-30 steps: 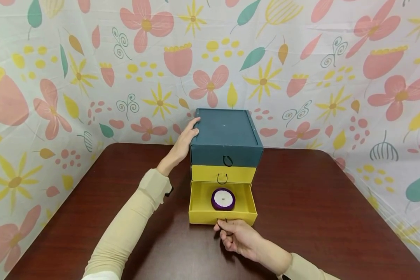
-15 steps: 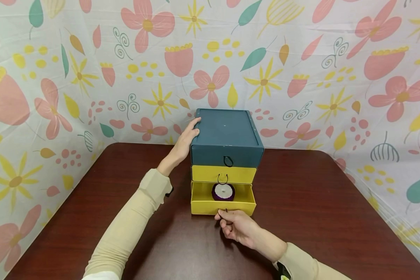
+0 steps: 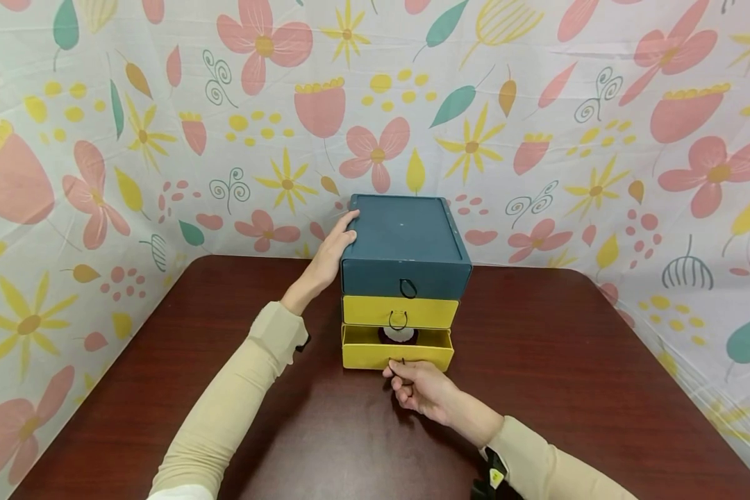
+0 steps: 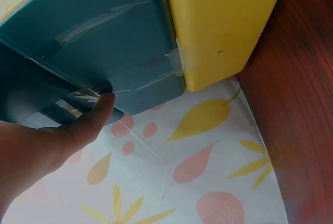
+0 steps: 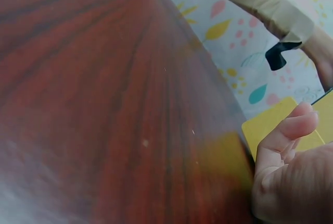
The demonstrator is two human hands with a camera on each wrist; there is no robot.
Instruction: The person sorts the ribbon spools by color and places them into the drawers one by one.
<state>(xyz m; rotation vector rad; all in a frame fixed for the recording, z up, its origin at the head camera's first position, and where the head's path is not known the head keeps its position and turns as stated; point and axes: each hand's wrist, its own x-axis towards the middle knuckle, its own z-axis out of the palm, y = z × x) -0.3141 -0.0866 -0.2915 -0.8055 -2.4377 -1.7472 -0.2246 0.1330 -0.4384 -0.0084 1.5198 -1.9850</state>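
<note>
A stack of drawers stands on the table, with a blue unit [image 3: 406, 232] on top and yellow ones below. The lowest yellow drawer [image 3: 367, 357] is pulled partly out. Inside it lies a ribbon spool [image 3: 400, 335] with a white face and dark purple edge, its front part hidden by the drawer front. Thumb and fingers of my right hand [image 3: 430, 394] pinch the thin black loop handle on this drawer. My left hand [image 3: 326, 262] rests along the blue unit's left side, fingers reaching its top edge; the left wrist view shows the thumb [image 4: 101, 110] against the taped blue side.
The middle yellow drawer [image 3: 365, 311] is closed, a black loop on its front. Another loop [image 3: 407, 288] hangs on the blue front. Dark reddish-brown wood forms the tabletop [image 3: 569, 361]. A flower-printed cloth [image 3: 506, 173] hangs behind it.
My right hand has pushed the lowest drawer inward, away from me, and the spool has slid back with it under the drawer above. The left hand keeps its place.
</note>
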